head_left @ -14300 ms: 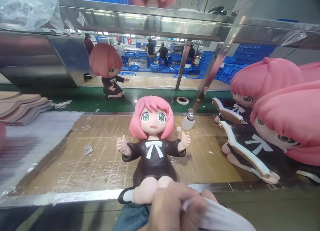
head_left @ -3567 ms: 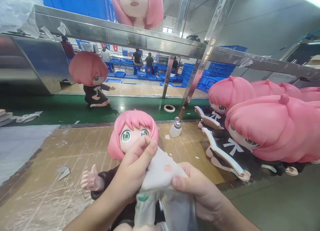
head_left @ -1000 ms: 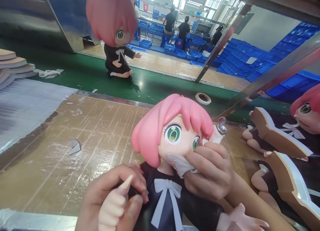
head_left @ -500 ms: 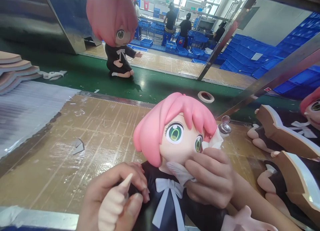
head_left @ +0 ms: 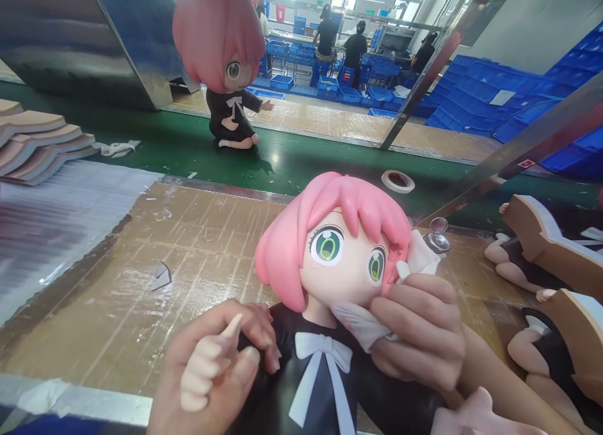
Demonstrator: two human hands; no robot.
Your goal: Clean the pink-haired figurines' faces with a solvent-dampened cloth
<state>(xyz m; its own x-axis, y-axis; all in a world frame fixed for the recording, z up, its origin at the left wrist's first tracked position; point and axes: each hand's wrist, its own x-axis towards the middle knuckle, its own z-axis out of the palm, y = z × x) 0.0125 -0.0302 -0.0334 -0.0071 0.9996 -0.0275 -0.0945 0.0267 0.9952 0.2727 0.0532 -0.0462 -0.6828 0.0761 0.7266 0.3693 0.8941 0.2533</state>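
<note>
A large doll figure [head_left: 346, 265] with pink hair, green eyes, a black dress and a pale bow is right in front of me, its head leaning to the left. My left hand [head_left: 202, 353] is closed round the figure's arm, and the small pale fist [head_left: 202, 372] of the figure shows between my thumb and fingers. Bunched in the closed fingers of my right hand [head_left: 419, 331] is a white cloth [head_left: 362, 325], beside the figure's cheek and chin. One end of the cloth sticks up by the pink hair.
Brown-covered worktop [head_left: 207, 246] lies beneath. Behind it, a green belt [head_left: 306, 152] carries a second figure [head_left: 221, 64] and a tape roll [head_left: 398, 181]. A small open tin [head_left: 438, 239] stands by the metal post. Figure parts [head_left: 541, 253] are at right, stacked boards [head_left: 42, 139] at left. People work behind.
My right hand and the cloth have drawn away from the figure's face to the right, so its mouth area and right eye show more. My left hand keeps its hold. The view has shifted slightly.
</note>
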